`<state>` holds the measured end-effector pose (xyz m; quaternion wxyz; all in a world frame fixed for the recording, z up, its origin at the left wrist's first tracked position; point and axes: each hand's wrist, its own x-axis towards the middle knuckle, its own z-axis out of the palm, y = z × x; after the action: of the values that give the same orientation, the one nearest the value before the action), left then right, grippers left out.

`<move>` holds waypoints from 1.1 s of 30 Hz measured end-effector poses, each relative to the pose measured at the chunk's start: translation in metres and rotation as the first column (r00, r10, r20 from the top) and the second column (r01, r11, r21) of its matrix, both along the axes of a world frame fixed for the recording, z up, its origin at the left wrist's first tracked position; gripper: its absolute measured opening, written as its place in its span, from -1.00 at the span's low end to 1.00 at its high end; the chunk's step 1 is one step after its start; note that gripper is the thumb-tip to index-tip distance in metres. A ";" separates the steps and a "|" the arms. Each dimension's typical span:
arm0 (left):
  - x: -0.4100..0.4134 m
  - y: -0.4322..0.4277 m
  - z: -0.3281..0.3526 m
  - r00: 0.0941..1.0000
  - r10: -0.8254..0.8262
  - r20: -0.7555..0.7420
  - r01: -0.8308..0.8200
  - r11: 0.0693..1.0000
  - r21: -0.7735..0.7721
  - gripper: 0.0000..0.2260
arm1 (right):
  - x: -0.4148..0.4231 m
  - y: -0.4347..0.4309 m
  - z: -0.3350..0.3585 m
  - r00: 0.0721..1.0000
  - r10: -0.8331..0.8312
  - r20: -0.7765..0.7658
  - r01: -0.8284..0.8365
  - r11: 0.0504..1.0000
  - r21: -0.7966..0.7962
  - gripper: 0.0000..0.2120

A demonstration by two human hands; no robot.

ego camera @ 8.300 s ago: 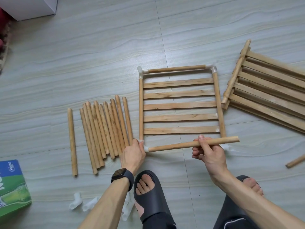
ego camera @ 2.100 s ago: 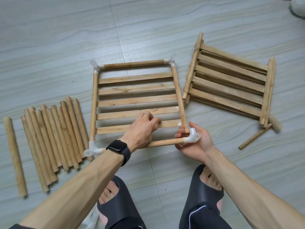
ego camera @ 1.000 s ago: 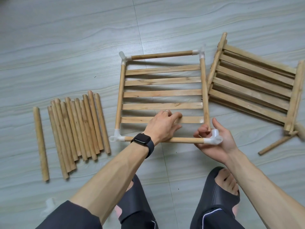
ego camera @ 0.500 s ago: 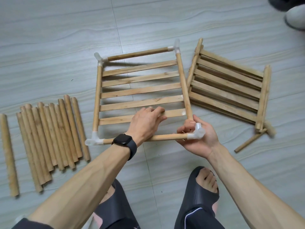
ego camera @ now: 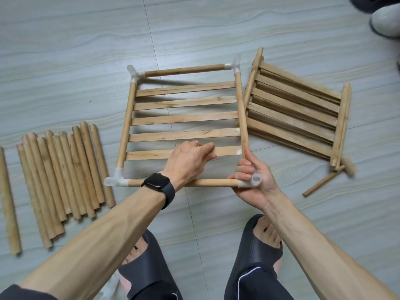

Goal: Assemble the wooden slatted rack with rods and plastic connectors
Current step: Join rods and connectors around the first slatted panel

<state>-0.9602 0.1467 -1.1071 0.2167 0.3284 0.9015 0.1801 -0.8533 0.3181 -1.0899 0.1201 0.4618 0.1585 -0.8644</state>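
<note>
Slatted frame (ego camera: 184, 120) lies flat on the floor (ego camera: 65, 61) in front of my feet. It has four rods and a plastic piece at each corner.

Left hand (ego camera: 188, 161): fingers (ego camera: 205, 148) laid nearly straight across the nearest slat, pressing down and gripping nothing. The thumb is hidden.

Right hand (ego camera: 255, 185): fingers curled round the near-right corner connector (ego camera: 254, 181), where the side rod (ego camera: 241, 113) meets the near rod (ego camera: 212, 182). I cannot tell if the side rod is fully seated.

Handling, my estimate: the wood is light and stiff, and the slats are thin and probably flex if levered. The connector plastic looks smooth, so it should be gripped whole in the palm. Push along the rod's axis and brace on a rod or slat close to the joint, not mid-span.

Loose rods (ego camera: 65, 174) lie to the left, and the stacked slat panels (ego camera: 296, 118) just beside the frame on the right.
</note>
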 end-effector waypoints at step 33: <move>0.018 0.000 0.004 1.000 -0.003 0.008 0.003 1.000 0.009 -0.75 | 0.011 -0.001 -0.005 0.999 0.037 -0.010 -0.036 0.997 0.063 -0.61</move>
<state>-0.9422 0.1471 -1.1031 0.2192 0.3302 0.8993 0.1851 -0.8428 0.3172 -1.0947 0.1205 0.4574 0.1948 -0.8593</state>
